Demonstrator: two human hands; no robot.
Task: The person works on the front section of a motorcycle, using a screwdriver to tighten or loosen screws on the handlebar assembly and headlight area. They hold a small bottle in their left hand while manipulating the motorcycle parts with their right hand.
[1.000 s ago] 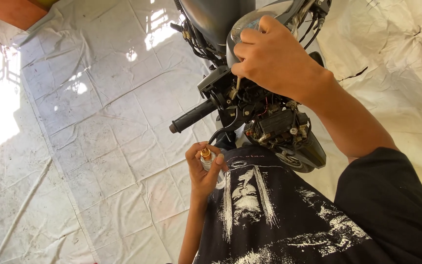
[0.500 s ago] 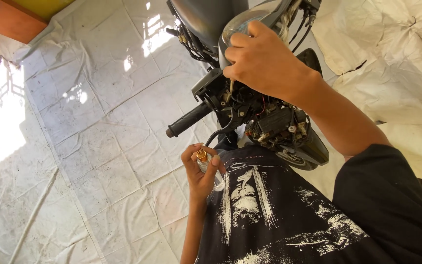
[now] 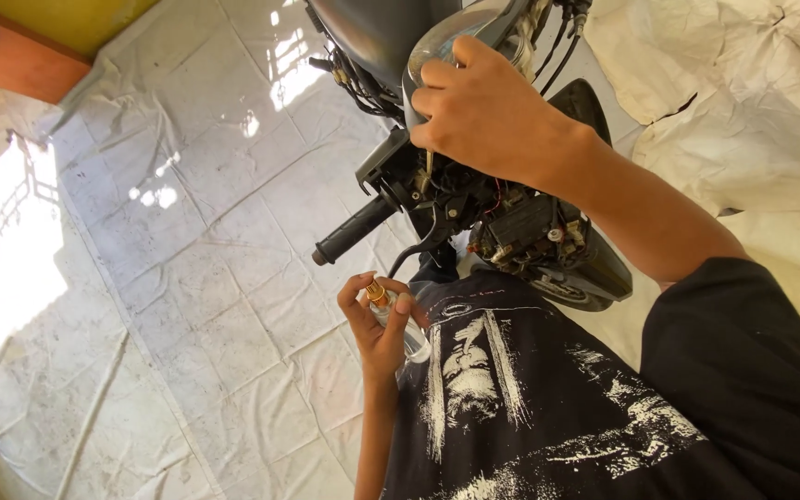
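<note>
Bulb (image 3: 398,319), small and clear with a brass base, is sitting at 6 o'clock from the handlebar grip (image 3: 356,229), close to the person's chest. Left hand (image 3: 380,324) is grasping it, fingers curled around the glass, thumb near the brass end. Right hand (image 3: 483,111) is clenching a thin tool (image 3: 429,167) pointing down into the exposed wiring (image 3: 474,199) of the motorcycle's head assembly, at 1 o'clock from the bulb. White tarp (image 3: 187,241) is covering the floor.
</note>
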